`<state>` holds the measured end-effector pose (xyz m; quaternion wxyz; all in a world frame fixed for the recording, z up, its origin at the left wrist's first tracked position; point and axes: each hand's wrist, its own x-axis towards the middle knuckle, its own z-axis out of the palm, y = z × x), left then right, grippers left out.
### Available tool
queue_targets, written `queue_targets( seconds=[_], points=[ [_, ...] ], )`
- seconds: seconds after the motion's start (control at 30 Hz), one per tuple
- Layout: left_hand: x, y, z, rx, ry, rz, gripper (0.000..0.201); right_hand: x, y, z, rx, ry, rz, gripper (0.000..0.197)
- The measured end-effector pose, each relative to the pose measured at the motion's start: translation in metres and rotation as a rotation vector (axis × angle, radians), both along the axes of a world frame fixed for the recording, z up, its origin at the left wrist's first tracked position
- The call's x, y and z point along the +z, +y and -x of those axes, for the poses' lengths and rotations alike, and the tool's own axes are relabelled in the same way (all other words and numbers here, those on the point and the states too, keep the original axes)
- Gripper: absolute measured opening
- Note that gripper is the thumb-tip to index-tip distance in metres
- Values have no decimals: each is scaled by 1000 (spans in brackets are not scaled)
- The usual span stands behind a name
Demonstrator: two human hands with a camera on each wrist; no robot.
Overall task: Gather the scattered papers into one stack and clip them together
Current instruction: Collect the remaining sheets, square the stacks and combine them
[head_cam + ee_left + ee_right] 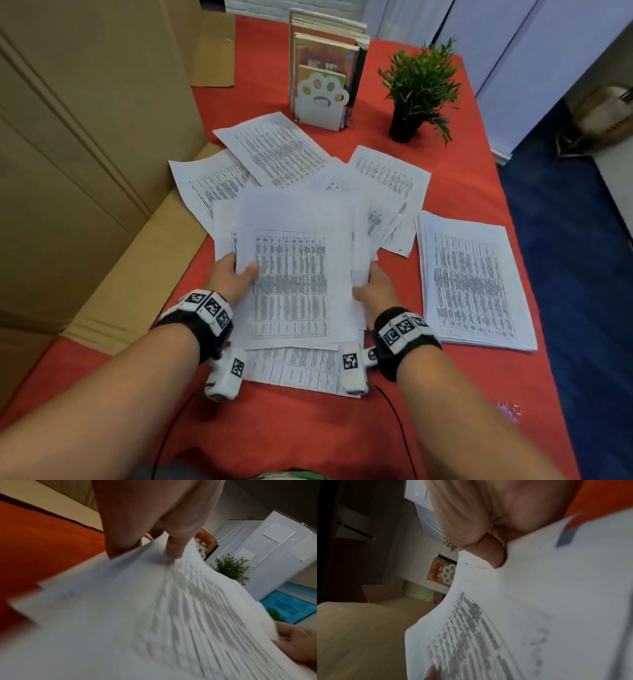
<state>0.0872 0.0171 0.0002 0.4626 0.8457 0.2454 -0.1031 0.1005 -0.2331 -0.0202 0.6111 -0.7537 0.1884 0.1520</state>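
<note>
Both hands hold a sheaf of printed papers (294,267) above the red table. My left hand (233,274) grips its left edge, thumb on top; in the left wrist view the thumb (173,546) presses on the blurred sheets (137,615). My right hand (373,291) grips the right edge, and in the right wrist view its thumb (494,555) lies on the paper (539,601). Loose printed sheets (274,147) lie fanned behind the sheaf. A neat pile of papers (472,281) lies to the right. More sheets (301,370) lie under my wrists. No clip can be made out.
A book holder with a white paw-shaped front (322,99) stands at the back of the red table (308,428), a small potted plant (421,89) to its right. Cardboard boxes (85,171) line the left side. Blue floor lies past the right table edge.
</note>
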Motion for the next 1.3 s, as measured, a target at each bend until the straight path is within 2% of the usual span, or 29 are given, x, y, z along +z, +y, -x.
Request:
queue_targets(
  seconds=[0.1,0.17,0.3,0.4,0.5,0.6,0.73,0.87,1.07,1.3],
  points=[
    [3,-7,-6,46,19,38,72,4,10,-7,49,-24,-4,46],
    [0,1,-15,81,-15,52,77,8,7,-19,33,-57,65,49],
    [10,19,-31,188,-38,22,45,16,-21,-49,-21,-131,467,42],
    [9,37,-44,310,-46,-15,39,18,-46,-70,-116,-63,632,40],
    [4,50,-56,350,55,-111,45,15,-51,-84,-120,34,616,44],
    [-1,49,-63,311,119,-147,45,11,-43,-95,-144,22,543,50],
    [-7,45,-67,270,66,-132,39,10,-30,-102,-105,-48,423,58],
    [-6,41,-64,225,-7,-113,38,5,-19,-96,-9,-93,424,65],
    [-6,38,-40,153,-11,-98,40,4,-26,-65,123,-96,388,76],
    [-23,29,29,138,3,-27,31,6,-36,-3,146,-33,356,80]
  ],
)
